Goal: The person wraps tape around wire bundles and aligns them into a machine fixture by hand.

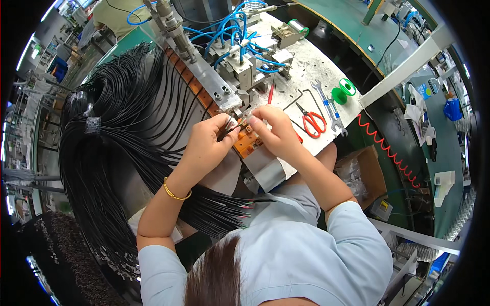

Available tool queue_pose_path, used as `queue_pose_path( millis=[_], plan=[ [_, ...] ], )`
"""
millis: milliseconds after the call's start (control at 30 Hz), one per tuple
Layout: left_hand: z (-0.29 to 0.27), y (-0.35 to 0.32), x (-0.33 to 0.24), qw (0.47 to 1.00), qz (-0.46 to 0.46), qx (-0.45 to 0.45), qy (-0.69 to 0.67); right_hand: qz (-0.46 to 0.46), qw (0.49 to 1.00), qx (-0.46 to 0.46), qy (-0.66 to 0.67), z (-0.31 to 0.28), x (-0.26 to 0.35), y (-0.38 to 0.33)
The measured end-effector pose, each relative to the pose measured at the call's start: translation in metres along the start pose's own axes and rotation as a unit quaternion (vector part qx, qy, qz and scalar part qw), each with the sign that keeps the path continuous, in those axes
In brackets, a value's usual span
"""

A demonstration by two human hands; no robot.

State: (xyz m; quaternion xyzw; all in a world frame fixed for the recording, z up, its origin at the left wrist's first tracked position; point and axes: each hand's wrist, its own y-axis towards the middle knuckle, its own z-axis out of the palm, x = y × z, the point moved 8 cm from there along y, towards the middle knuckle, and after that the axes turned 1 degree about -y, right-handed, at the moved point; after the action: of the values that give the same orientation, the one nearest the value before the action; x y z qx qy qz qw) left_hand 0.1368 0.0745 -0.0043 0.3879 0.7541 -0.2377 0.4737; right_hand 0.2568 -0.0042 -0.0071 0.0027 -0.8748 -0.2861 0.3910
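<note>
1. Two hands at work: my left hand (203, 145) pinches a black cable (223, 134) beside the near end of an orange strip (249, 146).
2. My right hand (279, 131) bends in from the other side, thumb and forefinger drawn narrow; whether they grip anything, I cannot tell.
3. The cable lies left of my right fingertips and close to them, its short visible length slanting up and rightward; my left hand is the nearer, already on it.
4. Just beyond my fingers, a metal bar (212, 84) reaches down toward the strip, leaving tight room above.
5. To my left, a thick bundle (97, 188) of black cables fans toward the strip.
6. To my right, the speckled white bench (312, 66) carries red-handled scissors (314, 125), wrenches (329, 107) and a green spool (341, 95).
7. Past the bench, a red coiled cord (389, 153) hangs above a cardboard box (375, 176).
</note>
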Motion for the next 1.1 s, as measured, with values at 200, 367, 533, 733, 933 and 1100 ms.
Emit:
queue_pose_path(
  millis=[200,367,533,733,933,1100],
  plan=[
    [-0.003,0.002,-0.006,0.997,0.077,0.008,0.027,0.085,0.978,0.031,0.187,0.01,-0.015,0.001],
    [-0.017,0.005,0.001,0.998,-0.006,0.057,0.009,-0.007,1.0,0.016,0.0,-0.002,-0.016,0.0],
    [-0.012,-0.001,0.015,0.971,-0.17,0.091,-0.14,0.134,0.953,0.103,0.252,0.015,-0.025,-0.006],
    [0.003,0.003,0.031,0.988,-0.071,0.07,0.119,0.165,0.971,0.093,0.148,0.032,-0.064,-0.014],
    [0.006,0.004,0.025,0.956,0.039,-0.01,0.292,0.223,0.904,0.076,0.358,0.061,-0.094,-0.022],
    [-0.004,0.008,0.023,0.988,0.022,-0.028,0.152,0.211,0.962,0.046,0.168,0.038,-0.082,-0.02]
  ],
)
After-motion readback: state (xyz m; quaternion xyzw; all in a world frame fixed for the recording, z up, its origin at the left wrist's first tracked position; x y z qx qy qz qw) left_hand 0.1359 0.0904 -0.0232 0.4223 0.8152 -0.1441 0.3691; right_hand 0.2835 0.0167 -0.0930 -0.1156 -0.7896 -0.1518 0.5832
